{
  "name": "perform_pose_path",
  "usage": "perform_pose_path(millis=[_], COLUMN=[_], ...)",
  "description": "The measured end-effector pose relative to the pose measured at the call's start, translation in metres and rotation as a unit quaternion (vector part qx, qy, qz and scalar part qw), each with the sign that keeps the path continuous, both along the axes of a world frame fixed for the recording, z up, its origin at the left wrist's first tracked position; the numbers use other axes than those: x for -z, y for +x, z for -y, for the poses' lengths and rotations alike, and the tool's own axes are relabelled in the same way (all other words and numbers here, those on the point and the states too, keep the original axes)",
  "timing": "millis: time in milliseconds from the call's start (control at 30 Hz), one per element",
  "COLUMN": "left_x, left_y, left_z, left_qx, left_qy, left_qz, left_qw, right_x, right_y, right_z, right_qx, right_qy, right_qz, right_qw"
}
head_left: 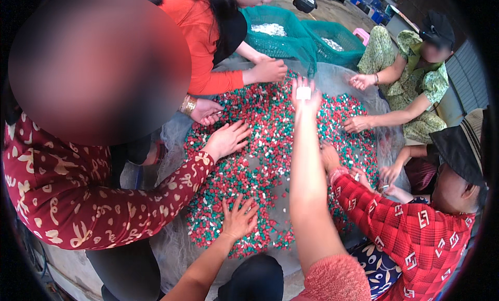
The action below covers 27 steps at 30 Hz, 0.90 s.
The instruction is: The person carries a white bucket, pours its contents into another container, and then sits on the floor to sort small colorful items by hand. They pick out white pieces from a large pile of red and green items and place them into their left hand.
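A broad layer of small red, green and white pieces (270,119) covers a pale, translucent netting-like sheet (176,254); their exact kind is too small to tell. My left hand (239,218) rests palm down on the near part of the layer, fingers spread, gripping nothing visible. Stretched far forward, my right hand (305,98) hovers over or touches the far part of the pieces, its fingers extended and slightly blurred. A bright white squarish patch (303,93) shows on it; whether this is a loose thing or something fixed there, I cannot tell.
Other people's hands surround the layer: one at left (228,138), one at the far side (267,71), one at right (357,124). A red checked sleeve (374,199) lies close beside my right arm. Green mesh-covered baskets (332,41) with whitish contents stand beyond.
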State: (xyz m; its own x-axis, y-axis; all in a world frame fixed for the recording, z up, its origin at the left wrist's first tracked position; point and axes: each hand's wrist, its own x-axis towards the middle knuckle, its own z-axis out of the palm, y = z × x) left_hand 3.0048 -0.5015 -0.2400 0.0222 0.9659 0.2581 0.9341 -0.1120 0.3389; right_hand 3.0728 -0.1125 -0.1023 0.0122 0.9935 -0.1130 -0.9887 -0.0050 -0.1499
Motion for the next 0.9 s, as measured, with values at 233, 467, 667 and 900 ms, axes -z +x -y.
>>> perform_pose_path(millis=[233, 467, 667, 900], left_x=[-0.008, 0.024, 0.005, 0.008], left_y=[0.005, 0.002, 0.004, 0.005], left_z=[-0.008, -0.001, -0.009, -0.012], left_qx=[0.013, 0.011, 0.022, 0.022], left_qy=[-0.007, -0.103, -0.027, 0.002], left_qz=[0.036, 0.210, 0.056, 0.021], left_qw=[0.999, 0.972, 0.998, 1.000], right_x=[-0.103, 0.089, 0.119, 0.135], right_y=[-0.009, 0.020, 0.079, 0.118], right_z=[-0.060, 0.080, 0.049, -0.026], right_qx=[0.046, 0.309, 0.233, 0.052], right_qy=[-0.086, 0.000, 0.022, -0.213], right_qz=[0.270, 0.695, 0.852, 0.912], right_qw=[0.958, 0.649, 0.468, 0.347])
